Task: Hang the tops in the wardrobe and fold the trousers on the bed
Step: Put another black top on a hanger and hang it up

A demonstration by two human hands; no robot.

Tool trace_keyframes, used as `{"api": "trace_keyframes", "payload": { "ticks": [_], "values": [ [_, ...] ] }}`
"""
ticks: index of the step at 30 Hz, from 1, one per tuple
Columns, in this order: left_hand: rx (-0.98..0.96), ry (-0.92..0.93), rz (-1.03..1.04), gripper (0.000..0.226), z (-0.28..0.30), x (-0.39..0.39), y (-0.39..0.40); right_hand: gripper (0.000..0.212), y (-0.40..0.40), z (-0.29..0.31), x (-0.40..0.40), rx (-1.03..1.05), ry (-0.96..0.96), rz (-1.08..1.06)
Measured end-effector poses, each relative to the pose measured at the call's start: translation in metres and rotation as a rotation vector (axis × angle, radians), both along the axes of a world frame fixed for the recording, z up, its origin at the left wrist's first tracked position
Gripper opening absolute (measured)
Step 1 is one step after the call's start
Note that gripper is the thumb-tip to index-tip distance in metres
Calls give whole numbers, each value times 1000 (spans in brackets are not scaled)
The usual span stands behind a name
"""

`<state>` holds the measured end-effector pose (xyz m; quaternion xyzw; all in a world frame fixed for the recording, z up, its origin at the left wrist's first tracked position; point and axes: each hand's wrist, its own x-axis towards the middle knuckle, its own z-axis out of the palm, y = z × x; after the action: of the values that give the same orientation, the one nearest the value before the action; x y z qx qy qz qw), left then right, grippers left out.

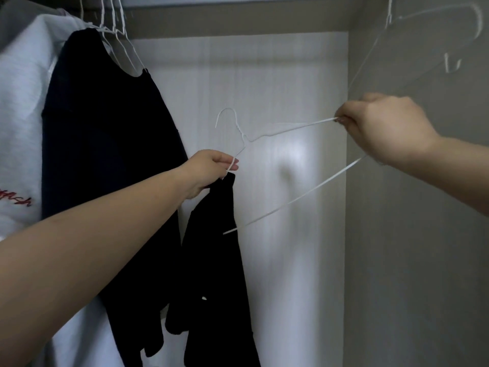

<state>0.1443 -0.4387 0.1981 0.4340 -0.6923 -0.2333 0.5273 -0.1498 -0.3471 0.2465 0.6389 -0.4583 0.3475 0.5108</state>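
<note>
A white wire hanger (285, 129) is held up inside the wardrobe, its hook pointing up. My left hand (209, 170) pinches the hanger's left shoulder together with a black top (219, 274), which hangs limp below it. My right hand (381, 125) grips the hanger's right end. The lower bar (293, 198) slants down to the left and runs into the black fabric.
A dark navy top (105, 144) and a white top with red lettering (23, 128) hang on wire hangers at the left. An empty hanger (447, 38) hangs at the top right, seemingly against the grey side wall (412, 247). The pale back panel (291, 260) lies behind.
</note>
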Motion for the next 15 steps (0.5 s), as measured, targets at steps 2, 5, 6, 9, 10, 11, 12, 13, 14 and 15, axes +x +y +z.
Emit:
{"api": "trace_keyframes", "payload": {
  "ticks": [2,5,6,9,10,11,12,13,14,15],
  "values": [
    [22,108,-41,26,4,-12,0,28,-3,-10,3,31,-6,-6],
    [28,245,-81,1,9,-23,2,28,-9,-23,4,51,-38,12],
    [10,253,-74,7,9,-23,1,29,-10,-26,4,65,-58,17],
    [-50,258,-25,14,9,-23,-1,34,-11,-31,10,88,-46,36],
    [-61,258,-13,14,9,-24,-1,40,-10,-34,14,76,38,46],
    [-69,269,-1,15,9,-26,0,47,-7,-37,19,72,173,54],
    [-76,273,10,17,10,-27,0,50,-5,-43,26,59,322,108],
    [-83,282,18,19,12,-28,1,50,-5,-51,35,67,449,183],
    [-87,289,25,21,14,-29,2,48,-5,-63,46,150,530,239],
    [-90,293,30,21,15,-30,4,47,-6,-78,59,286,545,261]
  ]
}}
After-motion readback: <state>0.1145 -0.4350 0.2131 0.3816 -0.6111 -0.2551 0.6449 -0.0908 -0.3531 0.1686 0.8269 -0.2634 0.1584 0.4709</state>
